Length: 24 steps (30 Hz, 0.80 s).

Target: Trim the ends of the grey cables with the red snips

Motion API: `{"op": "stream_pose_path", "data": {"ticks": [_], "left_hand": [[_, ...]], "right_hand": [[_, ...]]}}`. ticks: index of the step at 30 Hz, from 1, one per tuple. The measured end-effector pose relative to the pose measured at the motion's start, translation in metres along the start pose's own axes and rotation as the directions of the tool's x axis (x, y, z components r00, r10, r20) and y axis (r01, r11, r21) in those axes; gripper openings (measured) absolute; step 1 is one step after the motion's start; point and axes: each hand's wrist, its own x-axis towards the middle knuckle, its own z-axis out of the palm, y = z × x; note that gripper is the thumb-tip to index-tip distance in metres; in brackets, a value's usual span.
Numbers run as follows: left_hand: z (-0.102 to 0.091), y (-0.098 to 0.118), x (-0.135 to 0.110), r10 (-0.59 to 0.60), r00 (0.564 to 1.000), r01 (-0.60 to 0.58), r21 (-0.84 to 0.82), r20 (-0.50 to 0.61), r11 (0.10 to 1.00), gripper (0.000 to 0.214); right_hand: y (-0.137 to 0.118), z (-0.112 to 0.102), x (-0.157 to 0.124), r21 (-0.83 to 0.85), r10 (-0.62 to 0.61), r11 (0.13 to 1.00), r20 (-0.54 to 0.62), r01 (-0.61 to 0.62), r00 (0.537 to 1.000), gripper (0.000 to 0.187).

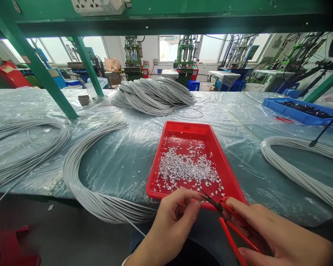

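My left hand (173, 220) is closed in a pinch on the tip of a grey cable (137, 229), which passes behind it. In my right hand (269, 227) is a pair of red-handled snips (233, 231), handles spread apart, dark jaws close to my left fingertips. Both hands are over the near edge of a red tray (229, 166), where many small shiny foil scraps (183, 166) lie scattered. Left of the tray a curved bundle of grey cables (74, 173) rests on the table, drooping over its front edge.
Further cable coils lie at left (39, 147) and right (291, 155), with a big cable heap (155, 96) behind the tray. A blue tray (299, 111) of black parts stands at right, near red-handled scissors (283, 119). Green frame posts (44, 77) rise at left.
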Motion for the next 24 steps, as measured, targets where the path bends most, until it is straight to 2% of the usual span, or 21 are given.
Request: {"op": "stream_pose_path", "data": {"ticks": [3, 5, 7, 9, 12, 14, 15, 17, 19, 20, 21, 24], "left_hand": [[0.0, 0.0, 0.0, 0.001, 1.0, 0.0, 0.022, -0.023, 1.0, 0.031], [0.001, 0.001, 0.003, 0.001, 0.999, -0.001, 0.006, -0.034, 1.0, 0.032], [0.002, 0.002, 0.008, -0.008, 1.0, 0.006, -0.052, -0.025, 0.999, 0.035], [0.003, 0.004, 0.013, -0.007, 1.0, 0.003, -0.142, -0.028, 0.99, 0.038], [0.002, 0.006, 0.018, -0.001, 0.999, -0.008, -0.226, -0.041, 0.974, 0.044], [0.002, 0.007, 0.019, -0.012, 1.0, 0.005, -0.252, -0.027, 0.968, 0.047], [0.002, 0.007, 0.02, -0.019, 1.0, 0.015, -0.253, -0.015, 0.967, 0.049], [0.003, 0.007, 0.02, -0.033, 0.999, 0.029, -0.237, -0.012, 0.971, 0.051], [0.003, 0.006, 0.019, -0.031, 0.999, 0.027, -0.216, -0.013, 0.976, 0.049], [0.004, 0.006, 0.019, -0.029, 0.999, 0.025, -0.21, -0.013, 0.977, 0.048], [0.004, 0.006, 0.019, -0.028, 0.999, 0.025, -0.207, -0.014, 0.978, 0.046], [0.004, 0.007, 0.018, -0.032, 0.999, 0.03, -0.199, -0.002, 0.98, 0.042]], "right_hand": [[-0.006, -0.001, 0.003, -0.107, 0.057, 0.994, 0.208, -0.035, 0.977, 0.053], [-0.011, -0.006, 0.011, -0.092, 0.059, 0.995, 0.232, -0.038, 0.971, 0.045], [-0.014, -0.009, 0.021, -0.058, 0.005, 0.998, 0.201, 0.007, 0.98, 0.042], [-0.01, -0.01, 0.029, -0.055, -0.01, 0.998, 0.12, 0.017, 0.993, 0.05], [0.004, -0.003, 0.03, -0.107, 0.101, 0.989, -0.008, -0.101, 0.995, 0.067], [0.011, 0.002, 0.024, -0.117, 0.122, 0.985, -0.031, -0.124, 0.992, 0.072], [0.01, 0.003, 0.022, -0.105, 0.127, 0.986, 0.004, -0.126, 0.992, 0.073], [0.002, 0.001, 0.019, -0.062, 0.192, 0.981, 0.152, -0.185, 0.969, 0.076], [-0.013, -0.006, 0.02, -0.045, 0.313, 0.948, 0.308, -0.315, 0.899, 0.078], [-0.02, -0.011, 0.022, -0.049, 0.329, 0.941, 0.366, -0.335, 0.87, 0.078], [-0.026, -0.015, 0.024, -0.049, 0.344, 0.934, 0.395, -0.355, 0.852, 0.078], [-0.036, -0.023, 0.028, -0.043, 0.329, 0.937, 0.437, -0.346, 0.837, 0.075]]}}
